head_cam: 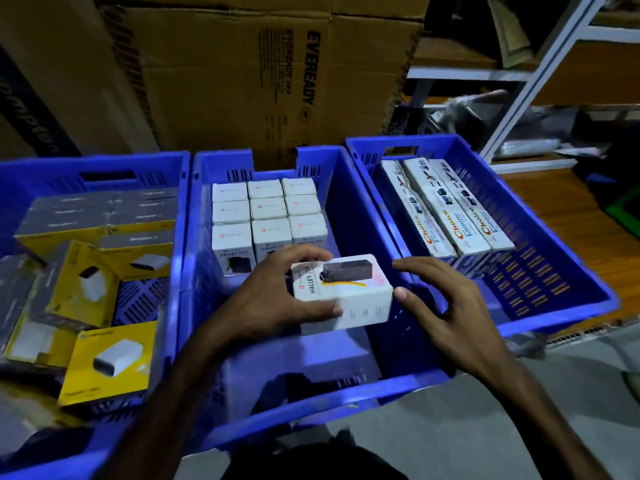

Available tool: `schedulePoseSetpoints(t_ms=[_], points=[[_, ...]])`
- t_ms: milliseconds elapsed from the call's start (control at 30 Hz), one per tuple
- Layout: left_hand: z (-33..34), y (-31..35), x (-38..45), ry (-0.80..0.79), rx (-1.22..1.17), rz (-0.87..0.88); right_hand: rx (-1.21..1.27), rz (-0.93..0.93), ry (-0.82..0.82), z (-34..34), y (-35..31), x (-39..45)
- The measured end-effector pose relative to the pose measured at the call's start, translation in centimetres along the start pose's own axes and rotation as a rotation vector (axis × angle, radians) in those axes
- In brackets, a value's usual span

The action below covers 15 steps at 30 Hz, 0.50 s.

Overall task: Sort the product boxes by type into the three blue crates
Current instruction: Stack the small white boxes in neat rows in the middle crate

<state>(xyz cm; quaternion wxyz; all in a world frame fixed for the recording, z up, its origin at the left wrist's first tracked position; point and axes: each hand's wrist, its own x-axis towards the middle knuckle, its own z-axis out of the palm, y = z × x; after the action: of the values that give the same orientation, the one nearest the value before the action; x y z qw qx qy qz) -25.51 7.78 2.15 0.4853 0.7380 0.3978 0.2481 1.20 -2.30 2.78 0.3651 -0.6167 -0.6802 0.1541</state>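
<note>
Three blue crates stand side by side. Over the middle crate (346, 188) my left hand (273, 299) grips a white Halley box (346, 296) showing a black device. My right hand (440, 296) touches the box's right end with thumb and spread fingers. Behind it, several matching white boxes (268, 209) stand in neat rows at the crate's far end. The left crate (104, 168) holds yellow and grey boxes (110, 362), some lying loose. In the right crate (554, 271) three long white Choice boxes (450, 209) lie side by side at the back left.
Large brown cardboard cartons (242, 71) stand right behind the crates. A white metal shelf rack (540, 64) with packages is at the back right. A wooden surface (561, 209) lies under the right crate, and grey floor (450, 427) shows in front.
</note>
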Motion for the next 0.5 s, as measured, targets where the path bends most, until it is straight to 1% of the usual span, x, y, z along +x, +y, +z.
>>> schedulePoseSetpoints(t_ms=[67,167,233,267,333,433,500], points=[[-0.9,0.1,-1.3,0.052,-0.047,0.050,0.138,0.018,-0.090,0.1,-1.1,0.4],[-2.6,0.5,-2.6,0.067,-0.047,0.102,0.398,0.147,-0.321,0.3,-2.2,1.1],[-3.2,0.9,-3.3,0.066,-0.006,0.125,0.539,0.200,-0.459,0.8,-2.8,1.5],[-3.4,1.1,-3.7,0.067,0.029,0.130,0.569,0.217,-0.487,1.0,-3.2,1.7],[-3.3,1.6,-4.3,0.055,0.078,0.134,0.587,0.265,-0.487,1.6,-4.2,2.3],[-3.1,2.1,-5.2,0.029,0.071,0.142,0.568,0.321,-0.514,2.5,-4.9,3.2],[-2.8,2.0,-5.3,0.108,0.001,0.141,0.611,0.310,-0.504,2.8,-4.7,3.4]])
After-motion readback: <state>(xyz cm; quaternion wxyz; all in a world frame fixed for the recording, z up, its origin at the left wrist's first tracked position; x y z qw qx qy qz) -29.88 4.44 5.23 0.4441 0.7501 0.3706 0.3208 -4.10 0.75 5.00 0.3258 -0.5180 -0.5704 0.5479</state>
